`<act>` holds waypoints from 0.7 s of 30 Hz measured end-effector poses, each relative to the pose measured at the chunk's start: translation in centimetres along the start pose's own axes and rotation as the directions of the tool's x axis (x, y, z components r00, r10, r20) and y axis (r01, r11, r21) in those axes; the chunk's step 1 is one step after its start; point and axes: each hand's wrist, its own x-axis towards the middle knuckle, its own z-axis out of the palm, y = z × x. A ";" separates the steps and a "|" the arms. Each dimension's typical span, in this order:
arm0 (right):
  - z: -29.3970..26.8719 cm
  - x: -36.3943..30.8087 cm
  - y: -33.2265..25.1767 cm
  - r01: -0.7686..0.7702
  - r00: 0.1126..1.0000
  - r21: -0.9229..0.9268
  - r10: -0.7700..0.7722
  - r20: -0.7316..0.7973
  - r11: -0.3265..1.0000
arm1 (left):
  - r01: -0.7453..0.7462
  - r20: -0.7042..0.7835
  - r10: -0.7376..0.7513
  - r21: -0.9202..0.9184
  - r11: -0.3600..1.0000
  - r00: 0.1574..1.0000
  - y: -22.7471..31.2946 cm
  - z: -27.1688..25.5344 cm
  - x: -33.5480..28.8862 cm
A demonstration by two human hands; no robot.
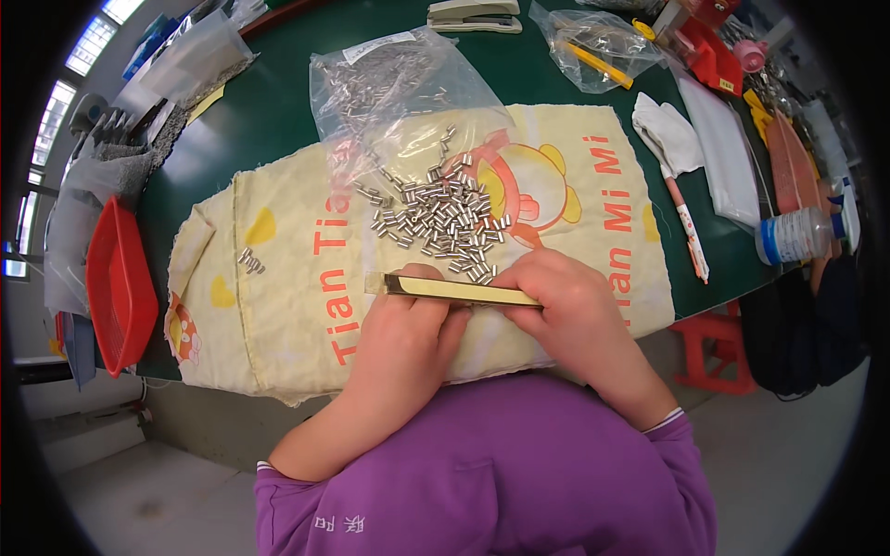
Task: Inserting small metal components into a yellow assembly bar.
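Note:
Between my two hands is a long, narrow dark bar with a pale yellow face (459,290) and a clear end at its left. My left hand (400,341) is closed around its left part, with the fingers curled behind and beneath. At the other end, my right hand (564,298) pinches the bar with thumb and fingers. Just beyond it, small silver metal tubes (450,218) lie in a loose heap on a pale yellow printed cloth (287,315). They spread from the mouth of a clear plastic bag (399,83) holding more of them. A few tubes (251,261) lie apart on the left.
The cloth covers part of a green table (269,102). A red tray (120,287) stands at the left edge. Rightward are a pen (688,232), a white crumpled cloth (669,139) and a clear bottle (795,237). A stapler (475,16) sits at the back.

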 end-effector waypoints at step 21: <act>-1.2 0.3 -0.4 0.064 0.993 -0.025 -0.061 0.098 0.998 | -0.084 -0.049 0.084 -0.008 0.996 0.995 -0.7 0.5 0.8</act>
